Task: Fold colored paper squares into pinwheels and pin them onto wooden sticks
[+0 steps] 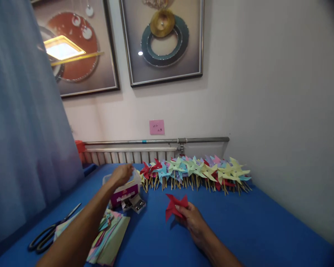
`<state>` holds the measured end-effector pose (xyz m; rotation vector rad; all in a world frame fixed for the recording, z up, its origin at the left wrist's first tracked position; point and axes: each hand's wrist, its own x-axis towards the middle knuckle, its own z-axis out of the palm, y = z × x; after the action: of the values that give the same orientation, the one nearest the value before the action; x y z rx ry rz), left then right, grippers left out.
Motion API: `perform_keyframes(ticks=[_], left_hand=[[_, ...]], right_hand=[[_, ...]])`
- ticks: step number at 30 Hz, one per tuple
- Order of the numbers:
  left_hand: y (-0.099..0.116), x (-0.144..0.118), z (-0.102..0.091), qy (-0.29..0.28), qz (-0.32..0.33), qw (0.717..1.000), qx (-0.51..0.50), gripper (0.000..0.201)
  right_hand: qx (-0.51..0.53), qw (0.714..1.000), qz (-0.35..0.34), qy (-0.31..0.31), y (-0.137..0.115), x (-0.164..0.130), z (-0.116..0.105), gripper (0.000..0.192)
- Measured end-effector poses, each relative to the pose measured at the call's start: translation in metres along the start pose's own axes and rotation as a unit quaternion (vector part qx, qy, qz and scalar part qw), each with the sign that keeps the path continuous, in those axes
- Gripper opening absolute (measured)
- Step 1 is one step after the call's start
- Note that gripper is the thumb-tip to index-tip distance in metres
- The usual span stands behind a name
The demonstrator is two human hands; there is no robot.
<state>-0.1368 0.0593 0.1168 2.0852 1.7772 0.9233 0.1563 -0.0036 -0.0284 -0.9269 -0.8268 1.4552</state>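
Note:
My right hand [190,220] pinches a red paper pinwheel [173,208] between thumb and fingers, above the blue table. No stick shows on this pinwheel. Over the clear plastic box [139,177] with a purple label, my left hand [123,175] is closed, its fingers curled and slightly blurred. What it holds, if anything, I cannot make out. A thin wooden stick shows inside the box below that hand. Small open boxes of metal fasteners [138,203] sit right in front of the plastic box. Partly behind my left forearm lies a stack of coloured paper [114,237].
Finished pinwheels [195,168] on sticks lie in a long row along the back of the blue table [225,230]. Black-handled scissors [48,235] lie at the left. A blue curtain [30,122] hangs on the left, and a radiator [128,155] runs along the wall.

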Motion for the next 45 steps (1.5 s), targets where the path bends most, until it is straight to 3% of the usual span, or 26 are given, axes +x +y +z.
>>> perform_keyframes(ticks=[2, 4, 7, 10, 18, 25, 28, 32, 35, 38, 45], left_hand=[[0.019, -0.014, 0.026, -0.044, 0.039, 0.989, -0.133, 0.027], [0.034, -0.029, 0.060, -0.086, 0.045, 0.948, -0.304, 0.032], [0.043, -0.046, 0.109, -0.058, 0.005, 0.893, -0.446, 0.046], [0.039, -0.056, 0.137, -0.022, -0.060, 0.872, -0.484, 0.054], [0.034, -0.066, 0.145, -0.088, -0.091, 0.861, -0.493, 0.047], [0.033, -0.067, 0.150, -0.098, -0.153, 0.781, -0.597, 0.028], [0.032, -0.067, 0.148, -0.104, -0.179, 0.765, -0.610, 0.025], [0.032, -0.068, 0.148, -0.093, -0.170, 0.782, -0.593, 0.030], [0.029, -0.067, 0.151, -0.083, -0.158, 0.840, -0.513, 0.032], [0.030, -0.068, 0.154, -0.097, -0.147, 0.886, -0.428, 0.022], [0.041, -0.075, 0.153, -0.178, -0.139, 0.893, -0.390, 0.002]], right_hand=[[0.008, 1.000, 0.006, 0.023, -0.012, 0.004, 0.002, 0.026], [0.015, 0.999, -0.002, 0.034, -0.024, 0.008, 0.004, 0.025], [0.040, 0.997, -0.031, 0.066, -0.032, 0.011, 0.003, 0.028], [0.060, 0.993, -0.045, 0.088, -0.027, 0.007, -0.001, 0.032], [0.039, 0.998, -0.004, 0.057, -0.016, 0.002, 0.003, 0.039], [0.030, 0.999, 0.005, 0.041, -0.014, -0.003, 0.005, 0.040], [0.035, 0.999, 0.010, 0.035, -0.013, -0.003, 0.005, 0.040], [0.040, 0.999, 0.018, 0.032, -0.012, -0.002, 0.005, 0.039], [0.049, 0.998, 0.016, 0.027, -0.012, -0.002, 0.005, 0.038], [0.053, 0.998, 0.011, 0.019, -0.012, -0.003, 0.005, 0.037], [0.030, 1.000, 0.009, 0.006, -0.013, -0.006, 0.009, 0.038]])
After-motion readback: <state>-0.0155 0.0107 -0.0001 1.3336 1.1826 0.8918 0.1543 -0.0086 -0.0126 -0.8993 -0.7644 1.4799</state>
